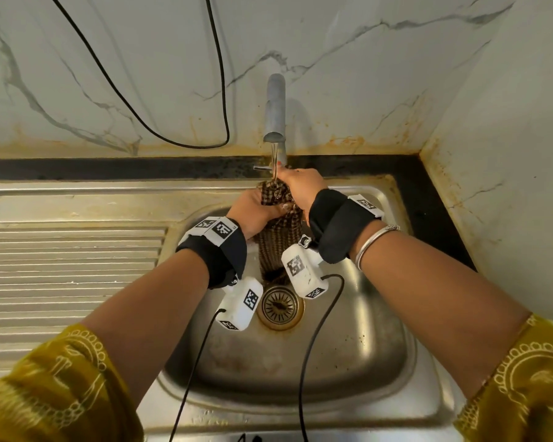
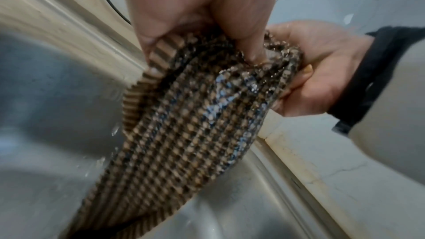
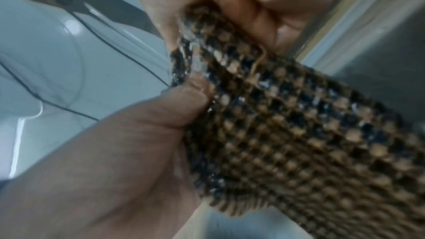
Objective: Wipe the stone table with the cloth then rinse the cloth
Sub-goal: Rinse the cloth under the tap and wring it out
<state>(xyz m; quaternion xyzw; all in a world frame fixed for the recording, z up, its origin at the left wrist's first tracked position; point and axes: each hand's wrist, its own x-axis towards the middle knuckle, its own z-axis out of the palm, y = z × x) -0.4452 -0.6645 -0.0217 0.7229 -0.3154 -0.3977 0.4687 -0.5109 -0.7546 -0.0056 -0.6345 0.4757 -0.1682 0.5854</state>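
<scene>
While a thin stream of water [image 1: 273,157] runs from the grey tap [image 1: 275,110], both hands grasp the checked brown cloth [image 1: 280,237] above the basin of the steel sink [image 1: 393,355]. Left hand [image 1: 257,213] is clenched on the upper part of the cloth from the left, fingers curled round the bunched fabric; in the left wrist view its fingers [image 2: 248,24] press down into the folds. Right hand [image 1: 300,183] grips the top of the cloth directly under the spout, thumb and fingers wrapped round it (the right wrist view is blurred, but the thumb [image 3: 181,101] is seen bearing against the weave). Cloth hangs lengthwise from the two hands into the basin, its lower end just above the round drain [image 1: 280,307]; whether it touches the basin floor cannot be told. Fabric is visibly wet, with glistening patches along the folds in the left wrist view [image 2: 184,143], and droplets are in the air beside it. Sink carries a ribbed draining board [image 1: 71,266] to the left. Marble-pattern wall panel [image 1: 109,74] behind the tap shows rust-coloured staining along its lower edge, and a black cable [image 1: 219,74] hangs in a loop against it. Yellow patterned sleeves [image 1: 55,387] cover both upper forearms, and a silver bangle [image 1: 375,239] sits on the right wrist.
</scene>
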